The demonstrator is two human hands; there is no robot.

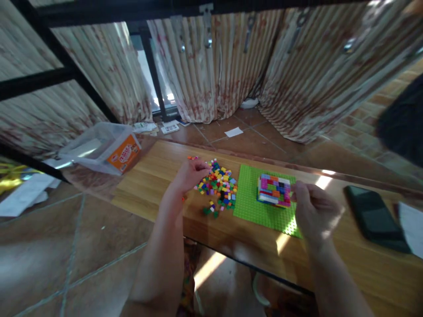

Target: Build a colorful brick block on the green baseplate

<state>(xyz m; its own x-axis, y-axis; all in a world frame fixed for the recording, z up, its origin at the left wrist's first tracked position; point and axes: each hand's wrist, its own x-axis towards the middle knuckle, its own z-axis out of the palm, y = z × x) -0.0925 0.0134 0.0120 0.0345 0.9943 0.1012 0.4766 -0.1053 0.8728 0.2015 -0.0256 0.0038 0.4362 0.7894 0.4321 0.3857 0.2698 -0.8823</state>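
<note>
My left hand [191,174] is over the left edge of a loose pile of small colourful toy bricks [222,185]. Its fingers are pinched together, and a bit of pink brick shows at the fingertips. On a green studded baseplate [248,200] stands a low rectangular block of mixed-colour bricks [274,190]. Close against the block's right side is my right hand [315,209], thumb and forefinger pressed together. Whatever lies between those fingers is too small to make out.
The wooden bench [158,169] carries a dark phone [375,218] and a white paper [412,224] on the right. A clear plastic tub [95,147] with an orange label sits past the bench's left end. Striped curtains [211,70] hang behind.
</note>
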